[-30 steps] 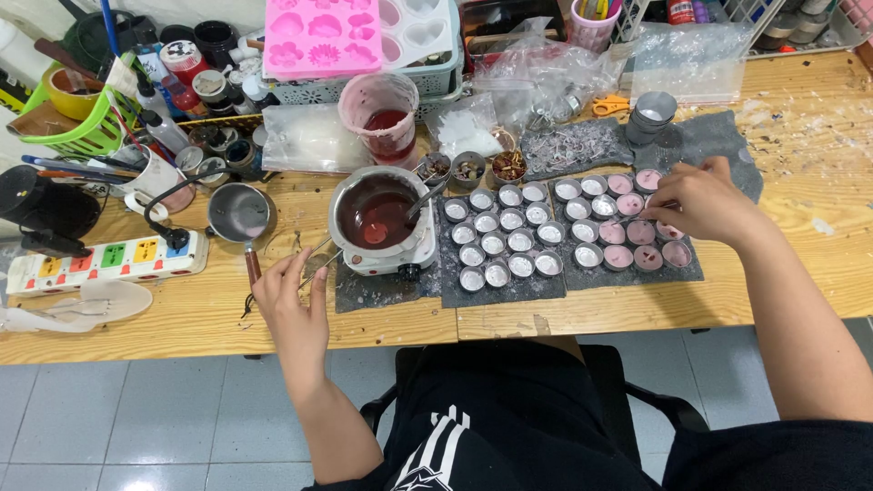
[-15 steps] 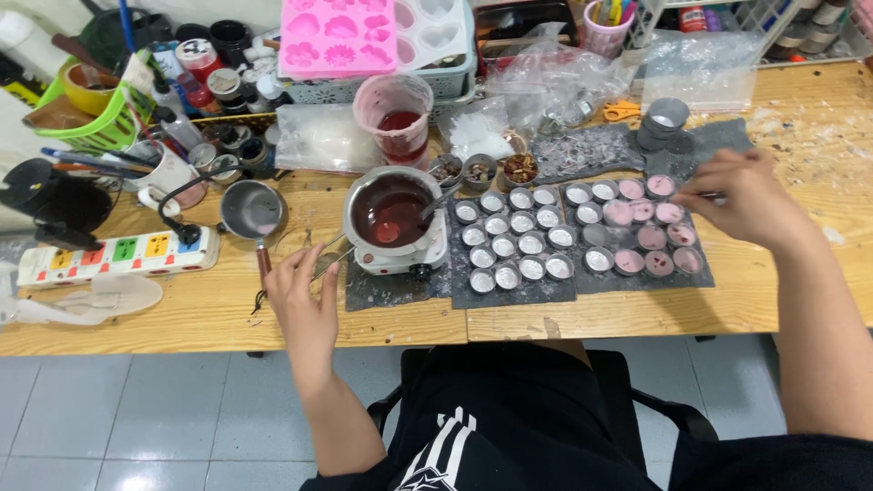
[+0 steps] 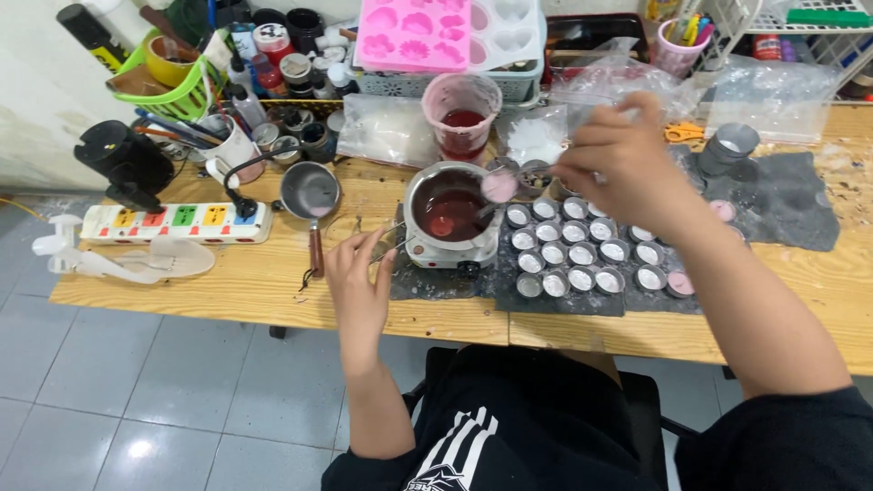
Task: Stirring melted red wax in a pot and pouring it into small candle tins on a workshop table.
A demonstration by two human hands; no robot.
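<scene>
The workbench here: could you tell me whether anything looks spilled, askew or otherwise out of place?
Yes. White flecks are scattered over the wooden table and the dark mat at the far right, like spilled crumbs. The small saucepan also lies with its handle pointing off toward the table edge. The rows of little tins look orderly.

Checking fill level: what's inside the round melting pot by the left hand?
The melting pot holds dark red liquid; a small spoon in the right hand hovers at its rim. The bottom is hidden.

A home craft workshop: a wooden table (image 3: 273,282) crowded with a melting pot (image 3: 450,214), small metal cups (image 3: 582,255), silicone moulds (image 3: 446,32), and jars.
</scene>
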